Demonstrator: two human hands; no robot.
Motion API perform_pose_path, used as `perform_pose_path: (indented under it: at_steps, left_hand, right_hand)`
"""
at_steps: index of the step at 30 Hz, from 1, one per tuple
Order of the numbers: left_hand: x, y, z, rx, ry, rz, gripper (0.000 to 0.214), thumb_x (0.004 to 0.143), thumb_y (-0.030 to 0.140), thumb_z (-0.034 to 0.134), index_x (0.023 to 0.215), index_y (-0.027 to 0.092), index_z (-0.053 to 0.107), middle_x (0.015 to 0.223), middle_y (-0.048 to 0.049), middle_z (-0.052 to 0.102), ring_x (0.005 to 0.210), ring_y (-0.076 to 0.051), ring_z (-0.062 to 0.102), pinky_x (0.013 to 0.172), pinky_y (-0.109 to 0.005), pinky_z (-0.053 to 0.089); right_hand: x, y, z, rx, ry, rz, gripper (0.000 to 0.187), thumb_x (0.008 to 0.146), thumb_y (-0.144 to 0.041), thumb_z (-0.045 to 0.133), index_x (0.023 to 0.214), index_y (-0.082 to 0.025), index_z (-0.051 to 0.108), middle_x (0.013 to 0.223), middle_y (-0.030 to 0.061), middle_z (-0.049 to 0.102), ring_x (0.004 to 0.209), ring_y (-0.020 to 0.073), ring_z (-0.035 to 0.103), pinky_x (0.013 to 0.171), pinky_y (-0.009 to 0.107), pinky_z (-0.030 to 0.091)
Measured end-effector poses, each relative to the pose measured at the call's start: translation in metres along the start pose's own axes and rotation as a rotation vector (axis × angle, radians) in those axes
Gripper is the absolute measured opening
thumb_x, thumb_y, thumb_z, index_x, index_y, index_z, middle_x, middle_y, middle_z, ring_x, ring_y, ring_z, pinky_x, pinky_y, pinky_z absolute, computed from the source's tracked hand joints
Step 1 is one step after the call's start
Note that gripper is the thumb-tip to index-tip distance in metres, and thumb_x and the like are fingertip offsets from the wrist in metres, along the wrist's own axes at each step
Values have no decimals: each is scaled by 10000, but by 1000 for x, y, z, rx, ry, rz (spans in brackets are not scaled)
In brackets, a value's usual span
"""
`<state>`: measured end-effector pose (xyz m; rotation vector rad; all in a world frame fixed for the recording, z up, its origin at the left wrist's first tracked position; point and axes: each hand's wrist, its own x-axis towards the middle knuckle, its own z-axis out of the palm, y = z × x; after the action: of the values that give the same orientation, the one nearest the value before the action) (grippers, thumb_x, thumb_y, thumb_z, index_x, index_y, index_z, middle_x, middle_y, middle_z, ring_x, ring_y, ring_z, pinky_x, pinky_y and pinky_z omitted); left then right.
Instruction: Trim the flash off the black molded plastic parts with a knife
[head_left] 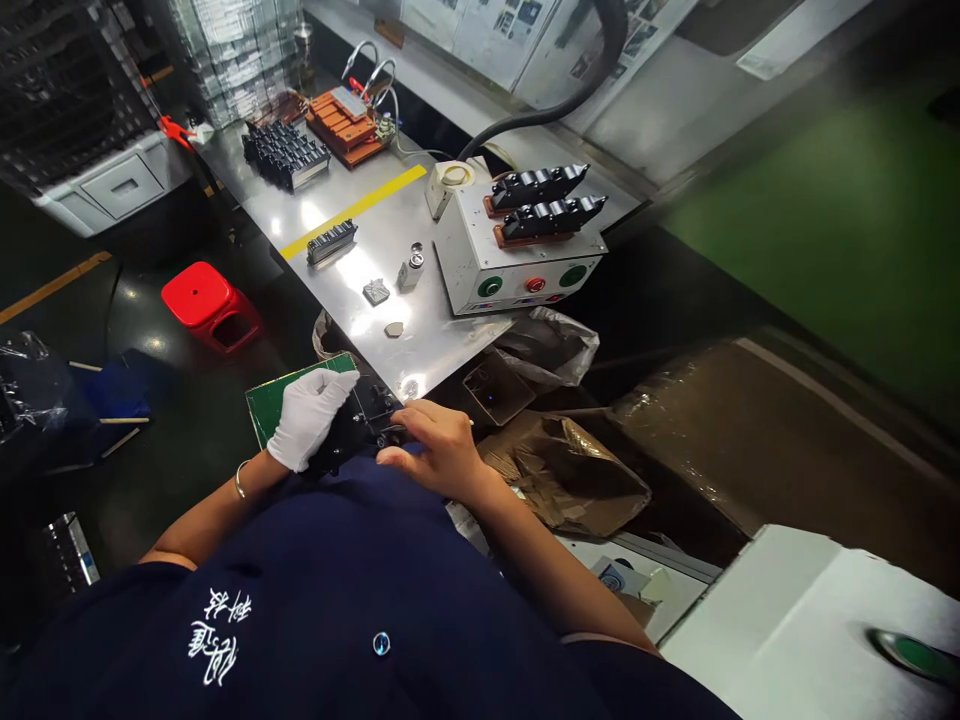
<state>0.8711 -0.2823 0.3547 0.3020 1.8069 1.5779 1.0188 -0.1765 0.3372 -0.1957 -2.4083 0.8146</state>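
A white glove covers my left hand [311, 412], whose fingers are curled closed over a black fixture-like piece [366, 412] in front of my waist. What is pinched in those fingers is hidden by the glove. A green board [271, 395] lies under and to the left of that hand. My bare right hand [441, 446] is at the right edge of the black piece, thumb and forefinger apart, the fingertips at or close to its small metal fittings. I cannot tell whether they press on it.
A metal table [442, 350] ahead carries a black ribbed part [331, 242], a small bottle [411, 266] and a white control box [517, 260] with black parts on top. An orange-brown fixture [346, 125] stands farther back. A red stool [210, 303] is at left, an open carton [570, 475] at right.
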Motion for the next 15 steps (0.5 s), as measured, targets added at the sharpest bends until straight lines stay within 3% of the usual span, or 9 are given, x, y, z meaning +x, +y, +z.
perform_pose_path:
  at_steps: [4,9,12,15]
  left_hand:
    - [-2,-1,1,7,-20,-5,382,640,517,749,597,160,620,582,27,562,571,-94,462,543,-232,382]
    - [-2,-4,2,29,-36,20,392,661,524,739,592,158,616,574,28,559,569,-91,464,546,-230,382]
    - [4,-6,5,1,-59,12,439,644,566,749,577,163,589,546,37,531,534,-82,440,512,-225,364]
    - [17,-12,9,-109,-142,-96,475,662,636,710,602,180,595,531,17,533,513,-109,476,476,-244,382]
  right_hand:
    - [2,1,-5,0,-125,-44,545,912,-588,473,547,-183,476,535,-18,440,512,97,407,505,249,275]
    - [2,-1,-8,32,-102,-17,541,889,-607,498,552,-187,442,550,-21,441,511,92,388,490,247,271]
    - [-3,0,-6,169,-135,4,551,892,-551,540,505,-186,393,504,-35,413,475,80,372,467,242,259]
    - [-10,7,1,340,16,225,473,877,-529,572,562,-184,494,534,-27,488,489,86,424,485,232,327]
